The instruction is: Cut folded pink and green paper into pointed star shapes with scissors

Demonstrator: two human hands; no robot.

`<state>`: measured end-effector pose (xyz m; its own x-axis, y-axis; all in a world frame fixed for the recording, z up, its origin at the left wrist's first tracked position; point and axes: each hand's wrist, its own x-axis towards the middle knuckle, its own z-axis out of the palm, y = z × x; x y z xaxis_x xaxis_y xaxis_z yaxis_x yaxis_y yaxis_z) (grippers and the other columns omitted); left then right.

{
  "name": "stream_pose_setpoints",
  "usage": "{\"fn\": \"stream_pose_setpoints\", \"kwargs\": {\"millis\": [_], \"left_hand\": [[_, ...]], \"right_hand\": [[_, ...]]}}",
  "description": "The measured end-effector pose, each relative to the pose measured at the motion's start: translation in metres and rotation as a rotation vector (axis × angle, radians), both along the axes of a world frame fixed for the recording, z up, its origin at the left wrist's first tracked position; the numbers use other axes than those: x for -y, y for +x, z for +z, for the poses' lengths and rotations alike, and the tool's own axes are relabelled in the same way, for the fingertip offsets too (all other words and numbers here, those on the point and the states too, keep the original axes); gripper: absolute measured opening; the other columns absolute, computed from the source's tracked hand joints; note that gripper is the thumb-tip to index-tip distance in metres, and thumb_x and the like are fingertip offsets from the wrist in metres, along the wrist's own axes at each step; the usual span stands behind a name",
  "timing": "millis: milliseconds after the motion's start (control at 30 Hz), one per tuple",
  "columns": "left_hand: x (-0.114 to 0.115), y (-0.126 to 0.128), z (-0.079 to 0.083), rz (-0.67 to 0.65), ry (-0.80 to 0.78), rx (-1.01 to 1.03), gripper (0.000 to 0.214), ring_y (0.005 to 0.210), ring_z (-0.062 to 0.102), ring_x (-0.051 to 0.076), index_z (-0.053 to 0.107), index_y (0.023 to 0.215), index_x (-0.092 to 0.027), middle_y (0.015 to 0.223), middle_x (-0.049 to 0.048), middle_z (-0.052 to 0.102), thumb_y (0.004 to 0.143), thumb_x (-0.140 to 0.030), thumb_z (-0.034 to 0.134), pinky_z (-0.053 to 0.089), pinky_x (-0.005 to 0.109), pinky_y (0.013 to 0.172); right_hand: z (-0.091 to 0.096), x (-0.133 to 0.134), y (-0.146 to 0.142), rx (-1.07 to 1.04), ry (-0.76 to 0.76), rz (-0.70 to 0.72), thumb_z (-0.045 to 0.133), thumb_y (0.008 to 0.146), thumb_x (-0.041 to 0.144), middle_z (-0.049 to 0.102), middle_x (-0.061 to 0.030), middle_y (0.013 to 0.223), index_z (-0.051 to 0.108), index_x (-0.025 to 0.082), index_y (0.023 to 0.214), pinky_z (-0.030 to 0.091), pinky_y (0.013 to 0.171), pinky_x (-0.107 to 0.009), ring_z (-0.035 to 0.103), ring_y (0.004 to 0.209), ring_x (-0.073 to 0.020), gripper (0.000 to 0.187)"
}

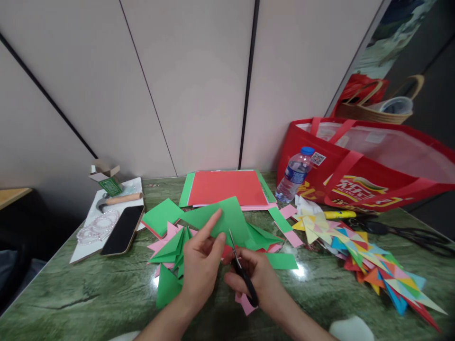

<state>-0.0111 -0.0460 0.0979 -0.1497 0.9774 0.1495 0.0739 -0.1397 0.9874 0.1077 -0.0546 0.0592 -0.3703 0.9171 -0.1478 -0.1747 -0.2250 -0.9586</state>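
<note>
My left hand (201,255) pinches the lower edge of a green sheet of paper (227,213), its index finger stretched along the surface. In my right hand (258,272) is a pair of scissors with black handles (245,279). Their blades point up and touch or overlap the sheet's lower edge; how far they part is hard to tell. Folded green paper pieces (174,251) lie left of my hands over pink ones. More folded green paper (261,237) shows behind the sheet on the right. A green strip (282,261) rests by my right hand.
Behind is a stack of coloured paper (227,187). At left are a phone (123,229), a small hammer-like tool (121,200) and a little box (106,180). On the right stand a water bottle (295,175) and a red bag (355,166), near a multicoloured folded-paper piece (373,260).
</note>
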Motion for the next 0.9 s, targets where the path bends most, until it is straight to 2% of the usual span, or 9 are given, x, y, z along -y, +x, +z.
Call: {"fn": "stream_pose_setpoints", "kwargs": {"millis": [167,333,467,667,900], "left_hand": [[0.0,-0.0002,0.0003,-0.014,0.005,0.005,0.052,0.049,0.017,0.008,0.047,0.13,-0.012,0.052,-0.0083,0.021,0.081,-0.028,0.056,0.018,0.02,0.042],[0.0006,0.0011,-0.002,-0.072,-0.023,0.048,0.046,0.05,0.019,0.008,0.052,0.126,-0.018,0.053,-0.0076,0.023,0.081,-0.025,0.056,0.02,0.019,0.043],[0.001,0.0015,-0.0029,-0.112,-0.049,0.079,0.042,0.051,0.021,0.008,0.056,0.123,-0.021,0.055,-0.0066,0.027,0.08,-0.022,0.056,0.021,0.019,0.045],[0.0008,0.0018,-0.0036,-0.113,-0.06,0.1,0.043,0.051,0.02,0.008,0.054,0.125,-0.02,0.054,-0.0073,0.024,0.081,-0.022,0.055,0.021,0.018,0.045],[0.0003,0.0018,-0.0036,-0.121,-0.073,0.102,0.046,0.051,0.024,0.007,0.052,0.126,-0.02,0.054,-0.0072,0.027,0.081,-0.023,0.055,0.026,0.017,0.046]], "right_hand": [[0.0006,0.0001,0.0001,-0.026,-0.023,-0.004,0.079,0.056,0.029,0.051,0.0075,0.05,0.054,0.015,0.08,0.036,0.037,-0.017,0.044,0.038,-0.0064,0.037],[0.0,-0.0002,0.0004,-0.062,0.006,-0.062,0.081,0.052,0.019,0.056,0.0054,0.058,0.048,0.017,0.069,0.039,0.046,-0.017,0.048,0.05,-0.0072,0.037],[0.0001,-0.0009,0.0017,-0.043,0.037,-0.081,0.08,0.054,0.017,0.054,0.0055,0.061,0.047,0.017,0.068,0.042,0.052,-0.019,0.049,0.054,-0.0087,0.036],[0.0005,-0.0008,0.0033,-0.016,0.044,-0.052,0.079,0.055,0.018,0.055,0.0043,0.063,0.048,0.017,0.07,0.04,0.05,-0.019,0.05,0.056,-0.0101,0.035],[-0.0039,-0.0015,0.0016,-0.041,0.025,-0.056,0.079,0.056,0.02,0.052,0.0066,0.057,0.044,0.018,0.067,0.034,0.044,-0.017,0.045,0.05,-0.0077,0.037]]}}
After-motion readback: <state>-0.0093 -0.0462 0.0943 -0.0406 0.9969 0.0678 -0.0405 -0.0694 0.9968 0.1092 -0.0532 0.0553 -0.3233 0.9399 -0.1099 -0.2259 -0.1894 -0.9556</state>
